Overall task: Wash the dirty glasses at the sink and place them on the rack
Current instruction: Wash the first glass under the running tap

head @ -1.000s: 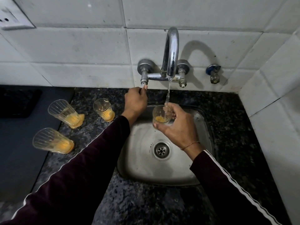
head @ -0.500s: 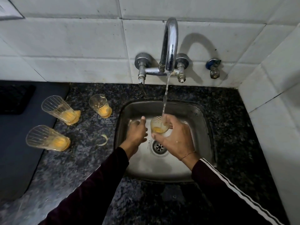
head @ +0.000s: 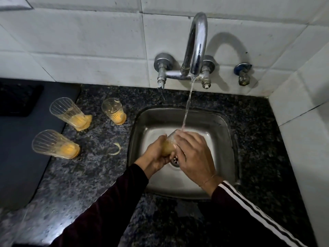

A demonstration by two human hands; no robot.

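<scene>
Gripping one dirty glass (head: 168,147) from both sides, the left hand (head: 155,155) cups its orange-stained base while the right hand (head: 193,154) curls round its rim end, tilted over the sink (head: 220,125) drain. Tap (head: 195,50) water (head: 187,107) lands just above the right-hand fingers. Three more dirty glasses (head: 114,111) stand on the counter (head: 99,168), well left of the grip.

A dark speckled stone table (head: 99,177) is seen, with a steel sink (head: 220,122) set into it. Three dirty glasses (head: 71,113) (head: 114,111) (head: 53,145) stand on it left of the sink, beside a dark mat (head: 21,157).
</scene>
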